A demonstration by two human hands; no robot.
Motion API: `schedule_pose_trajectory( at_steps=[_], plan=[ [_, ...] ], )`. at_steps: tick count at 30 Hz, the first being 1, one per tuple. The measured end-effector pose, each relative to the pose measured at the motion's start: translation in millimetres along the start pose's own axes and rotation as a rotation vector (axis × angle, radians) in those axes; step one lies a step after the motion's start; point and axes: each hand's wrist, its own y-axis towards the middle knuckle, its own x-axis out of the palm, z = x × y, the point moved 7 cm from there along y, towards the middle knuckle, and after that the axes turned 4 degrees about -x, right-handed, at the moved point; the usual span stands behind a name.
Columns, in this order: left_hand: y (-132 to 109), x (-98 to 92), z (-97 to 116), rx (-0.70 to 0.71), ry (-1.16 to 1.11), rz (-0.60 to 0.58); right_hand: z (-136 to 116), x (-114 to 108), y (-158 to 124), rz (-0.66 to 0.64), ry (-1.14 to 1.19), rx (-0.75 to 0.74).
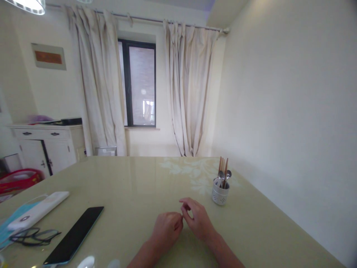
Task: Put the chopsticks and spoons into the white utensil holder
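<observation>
Both my hands rest on the pale green glass-topped table (134, 182) near its front edge, fingertips meeting. My left hand (166, 227) is curled into a loose fist. My right hand (196, 217) has its fingers bent and pinched toward the left hand's fingertips. Whatever sits between the fingertips is too small to make out. A white perforated utensil holder (220, 192) with spoons and wooden chopsticks stands just beyond my right hand, near the wall.
At the table's left lie a dark phone (75, 234), black glasses (35, 236), a white power bank (39, 210) and a blue face mask (11, 223). A white cabinet (50, 147) stands at the far left, curtains (189, 93) and a window behind.
</observation>
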Motion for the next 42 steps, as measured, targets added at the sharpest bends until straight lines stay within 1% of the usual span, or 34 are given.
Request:
schedule_pose_trajectory(
  at_steps=[3, 6, 8, 9, 10, 11, 12, 13, 14, 15, 16, 18, 20, 21, 23, 26, 29, 31, 33, 35, 37, 38, 40, 42],
  plan=[
    [-2, -10.0, -1, 0.019, 0.02, 0.056, 3, -7, 2, 0.056, 0.013, 0.031],
    [-3, -19.3, -7, -0.038, 0.042, 0.102, 3, -14, 5, 0.094, -0.012, 0.022],
    [-3, -22.5, -11, -0.069, 0.054, 0.116, 6, -28, 7, 0.185, -0.057, 0.01],
    [-3, -23.0, -12, -0.082, 0.064, 0.114, 9, -41, 6, 0.277, -0.086, 0.011],
    [-3, -22.8, -14, -0.097, 0.08, 0.103, 13, -57, 5, 0.404, -0.122, 0.021],
    [-3, -22.3, -15, -0.114, 0.104, 0.087, 20, -75, 0, 0.562, -0.181, 0.05],
    [-3, -21.7, -17, -0.134, 0.132, 0.068, 27, -95, -8, 0.748, -0.248, 0.088],
    [-3, -21.3, -18, -0.156, 0.159, 0.05, 37, -111, -17, 0.891, -0.312, 0.145],
    [-3, -21.2, -19, -0.179, 0.181, 0.036, 47, -125, -24, 0.99, -0.364, 0.2],
    [-3, -21.5, -20, -0.205, 0.196, 0.026, 58, -135, -29, 1.044, -0.402, 0.246],
    [-3, -22.0, -21, -0.232, 0.203, 0.018, 71, -141, -31, 1.047, -0.421, 0.295],
    [-3, -23.1, -25, -0.283, 0.181, 0.013, 99, -147, -34, 0.987, -0.393, 0.445],
    [-3, -25.6, -29, -0.309, 0.111, 0.048, 125, -143, -36, 0.882, -0.275, 0.591],
    [-3, -27.1, -31, -0.313, 0.062, 0.079, 134, -139, -36, 0.835, -0.214, 0.639],
    [-2, -29.6, -37, -0.311, -0.042, 0.146, 142, -131, -36, 0.768, -0.125, 0.679],
    [0, -30.0, -42, -0.275, -0.188, 0.224, 139, -121, -34, 0.707, -0.076, 0.671],
    [2, -30.8, -42, -0.24, -0.338, 0.302, 128, -104, -28, 0.633, -0.013, 0.631],
    [2, -31.0, -40, -0.253, -0.42, 0.33, 117, -85, -21, 0.554, 0.051, 0.586],
    [2, -30.7, -37, -0.29, -0.482, 0.329, 102, -61, -13, 0.453, 0.126, 0.533],
    [1, -31.2, -34, -0.328, -0.544, 0.32, 80, -36, -5, 0.337, 0.212, 0.469],
    [1, -33.2, -32, -0.34, -0.628, 0.321, 52, -9, 1, 0.171, 0.328, 0.367],
    [1, -34.9, -31, -0.338, -0.674, 0.328, 39, 2, 2, 0.115, 0.363, 0.329],
    [0, -38.7, -29, -0.324, -0.771, 0.348, 16, 18, 2, 0.038, 0.418, 0.274],
    [0, -41.7, -28, -0.297, -0.87, 0.36, -1, 30, 1, -0.017, 0.462, 0.231]
  ],
)
